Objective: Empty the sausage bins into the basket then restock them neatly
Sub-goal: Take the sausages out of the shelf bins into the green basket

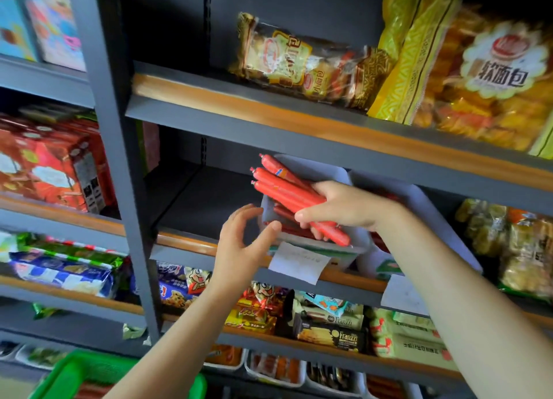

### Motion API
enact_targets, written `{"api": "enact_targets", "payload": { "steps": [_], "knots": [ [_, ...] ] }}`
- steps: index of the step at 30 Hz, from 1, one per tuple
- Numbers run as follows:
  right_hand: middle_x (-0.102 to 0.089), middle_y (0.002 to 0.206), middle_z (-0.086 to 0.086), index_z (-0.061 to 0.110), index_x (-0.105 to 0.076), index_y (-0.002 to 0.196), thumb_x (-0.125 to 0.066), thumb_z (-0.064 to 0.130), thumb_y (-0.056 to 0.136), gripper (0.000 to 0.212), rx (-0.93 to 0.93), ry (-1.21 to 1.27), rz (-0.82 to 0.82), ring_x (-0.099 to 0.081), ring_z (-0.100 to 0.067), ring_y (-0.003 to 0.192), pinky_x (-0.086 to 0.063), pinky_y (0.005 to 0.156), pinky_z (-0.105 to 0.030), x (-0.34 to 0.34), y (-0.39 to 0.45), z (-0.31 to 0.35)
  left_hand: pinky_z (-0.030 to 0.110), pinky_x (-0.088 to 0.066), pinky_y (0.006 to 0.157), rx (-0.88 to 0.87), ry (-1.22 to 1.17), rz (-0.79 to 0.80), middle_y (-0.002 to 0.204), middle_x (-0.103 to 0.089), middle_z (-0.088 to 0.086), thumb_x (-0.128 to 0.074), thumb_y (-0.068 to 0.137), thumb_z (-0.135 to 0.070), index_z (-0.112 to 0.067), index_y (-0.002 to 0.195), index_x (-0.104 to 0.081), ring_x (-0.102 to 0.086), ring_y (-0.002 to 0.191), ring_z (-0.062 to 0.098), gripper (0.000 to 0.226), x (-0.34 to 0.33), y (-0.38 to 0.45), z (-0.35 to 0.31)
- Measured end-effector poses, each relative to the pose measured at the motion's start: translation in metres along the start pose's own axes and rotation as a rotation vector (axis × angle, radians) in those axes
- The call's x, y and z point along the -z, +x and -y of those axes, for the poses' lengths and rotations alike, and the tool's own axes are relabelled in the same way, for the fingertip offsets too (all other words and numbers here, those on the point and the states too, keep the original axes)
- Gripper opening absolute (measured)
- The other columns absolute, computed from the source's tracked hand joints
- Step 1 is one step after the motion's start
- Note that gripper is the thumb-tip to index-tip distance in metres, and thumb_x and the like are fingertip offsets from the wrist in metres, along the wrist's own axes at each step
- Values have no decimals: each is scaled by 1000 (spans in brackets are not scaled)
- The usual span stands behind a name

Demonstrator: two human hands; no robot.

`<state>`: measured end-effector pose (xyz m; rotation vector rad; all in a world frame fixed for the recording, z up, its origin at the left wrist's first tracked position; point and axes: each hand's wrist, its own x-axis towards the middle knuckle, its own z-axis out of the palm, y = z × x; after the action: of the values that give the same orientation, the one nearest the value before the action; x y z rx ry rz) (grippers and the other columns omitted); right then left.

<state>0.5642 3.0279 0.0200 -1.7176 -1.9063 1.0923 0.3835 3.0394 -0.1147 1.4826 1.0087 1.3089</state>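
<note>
Your right hand (338,207) grips a bunch of red sausages (287,189) over the grey bin (344,249) on the middle shelf (191,243). Left hand (239,243) is spread, fingertips at bin's front corner (green basket (74,371) sits bottom-left).

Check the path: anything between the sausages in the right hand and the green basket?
Only the left forearm. The right hand grips red sausages above the grey bin; the green basket sits lower left, and the forearm crosses the direct line.

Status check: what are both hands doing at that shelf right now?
Right hand grips bundle of red sausages over grey plastic bin. Left hand open beside bin. Nothing in the way.
</note>
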Motion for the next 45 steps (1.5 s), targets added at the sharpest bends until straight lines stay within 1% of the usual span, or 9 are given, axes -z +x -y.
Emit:
{"api": "enact_targets", "payload": {
  "steps": [5, 8, 14, 18, 22, 27, 33, 42, 45],
  "knots": [
    [-71, 96, -17, 8, -56, 109, -63, 11, 93, 17, 92, 175, 241, -66, -28, 69, -56, 62, -37, -70, 25, 29, 37, -49, 94, 339, -585, 147, 112, -71, 15, -47, 88, -55, -7, 122, -64, -66, 105, 28, 61, 44, -27, -15],
    [-70, 91, -14, 18, -63, 103, -65, 14, 92, 12, 105, 259, 351, -66, -26, 72, -54, 65, -36, -130, 47, 29, 34, -49, 63, 463, -726, 154, 90, -66, 19, -46, 92, -53, -8, 112, -67, -63, 71, 28, 53, 82, -38, 2],
    [-67, 120, -20, 15, -65, 118, -61, 18, 95, 23, -41, 491, 335, -63, -37, 114, -45, 103, -55, -255, 86, -3, 39, -60, 73, 700, -770, -84, 108, -72, 14, -60, 80, -46, -12, 116, -67, -71, 89, 30, 50, 150, -76, 73],
    [-74, 105, -10, 11, -66, 113, -57, 14, 96, 19, -157, 537, 325, -69, -25, 96, -53, 92, -40, -332, 107, -19, 34, -60, 69, 835, -832, -272, 103, -73, 11, -62, 78, -45, -9, 123, -63, -72, 84, 23, 58, 187, -102, 128],
    [-69, 112, -24, 10, -68, 108, -59, 14, 96, 16, -240, 603, 307, -63, -42, 107, -45, 99, -56, -391, 123, -45, 34, -57, 76, 943, -862, -360, 116, -70, 12, -56, 91, -42, -9, 136, -56, -70, 95, 22, 56, 210, -120, 178],
    [-75, 92, -7, 10, -67, 106, -59, 17, 96, 14, -348, 635, 325, -70, -14, 79, -56, 70, -25, -438, 125, -80, 35, -61, 70, 1014, -880, -370, 109, -65, 22, -58, 91, -36, -3, 115, -63, -68, 84, 29, 41, 224, -146, 232],
    [-69, 111, -23, 8, -70, 109, -69, 43, 85, 42, -393, 579, 392, -66, -29, 102, -44, 101, -55, -471, 135, -119, 41, -61, 64, 1053, -871, -337, 96, -66, 21, -56, 94, -18, -1, 110, -61, -70, 75, 29, 24, 233, -172, 282],
    [-71, 114, -15, 9, -68, 116, -60, 27, 97, 28, -412, 508, 414, -64, -34, 111, -49, 97, -49, -502, 147, -173, 40, -60, 77, 1092, -942, -287, 104, -71, 15, -64, 82, -22, -4, 116, -64, -72, 88, 27, 38, 224, -198, 348],
    [-72, 91, -13, 7, -70, 106, -61, 32, 95, 29, -384, 475, 404, -69, -25, 85, -54, 82, -43, -515, 153, -185, 43, -60, 81, 1109, -993, -332, 106, -68, 17, -63, 85, -18, -4, 114, -62, -71, 90, 29, 33, 220, -206, 367]
  ]
}}
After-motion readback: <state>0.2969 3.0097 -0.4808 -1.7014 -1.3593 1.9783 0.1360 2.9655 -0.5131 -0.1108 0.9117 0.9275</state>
